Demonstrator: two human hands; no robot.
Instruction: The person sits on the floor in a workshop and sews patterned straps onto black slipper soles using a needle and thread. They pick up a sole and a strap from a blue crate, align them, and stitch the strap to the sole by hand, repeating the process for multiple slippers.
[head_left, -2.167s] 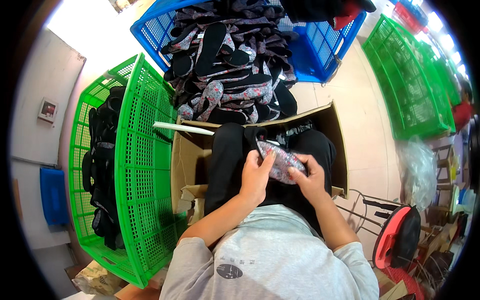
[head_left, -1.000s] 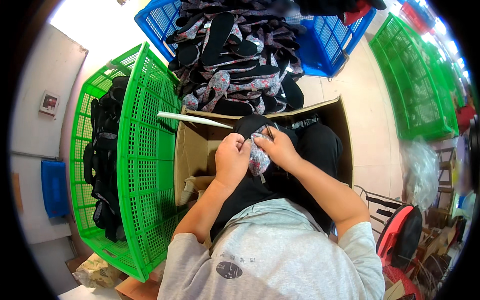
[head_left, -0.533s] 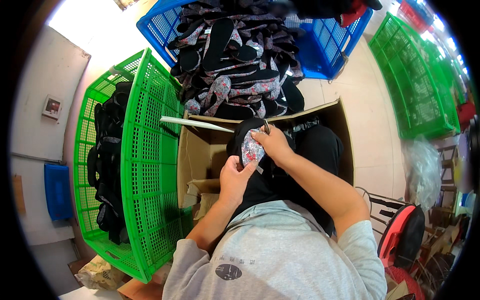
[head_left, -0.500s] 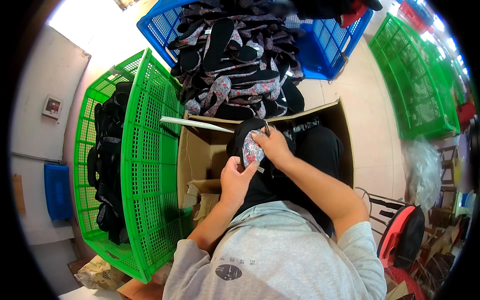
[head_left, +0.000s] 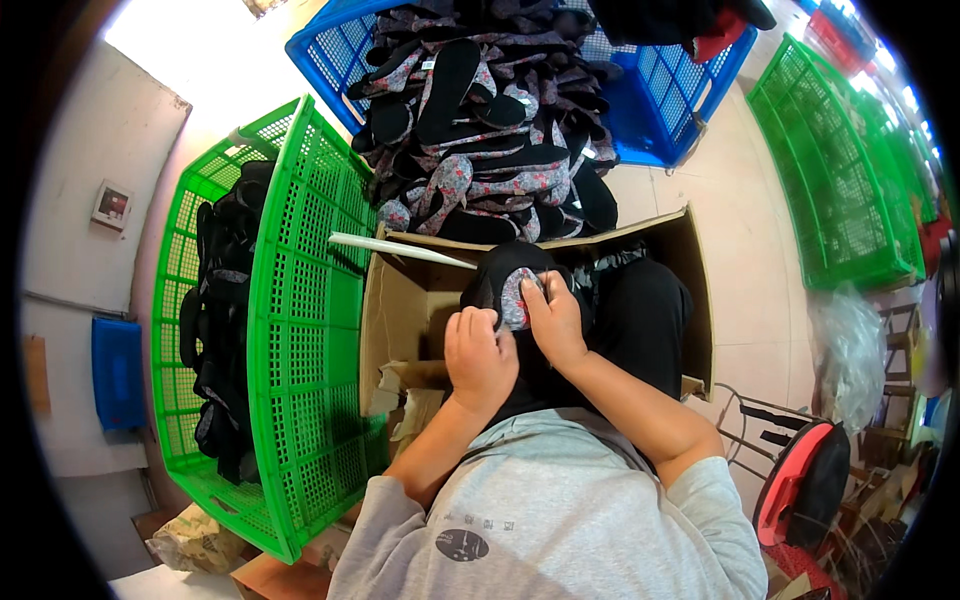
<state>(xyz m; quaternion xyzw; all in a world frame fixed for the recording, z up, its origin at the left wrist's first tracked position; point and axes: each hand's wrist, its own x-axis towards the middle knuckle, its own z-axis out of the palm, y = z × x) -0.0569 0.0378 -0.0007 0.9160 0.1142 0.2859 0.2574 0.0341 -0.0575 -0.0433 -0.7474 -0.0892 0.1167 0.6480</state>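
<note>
Over my knee I hold a black footwear piece with a grey-and-red floral side, which looks like a slipper. My right hand is closed on its right edge, thumb pressed on the floral face. At its left edge, my left hand has its fingers curled in near the black border; what they pinch is too small to make out. Beneath them stands an open cardboard box around my legs. A white strip lies across the box's far left rim.
Ahead, a big pile of black-and-floral soles spills from a blue crate. To the left, a tilted green crate holds black pieces. More green crates stand at right, above a black-and-red chair.
My left hand has turned and curled its fingers, pulling slightly away from the floral face. My right hand has shifted a little down, its thumb now on the floral side. The view has moved slightly.
</note>
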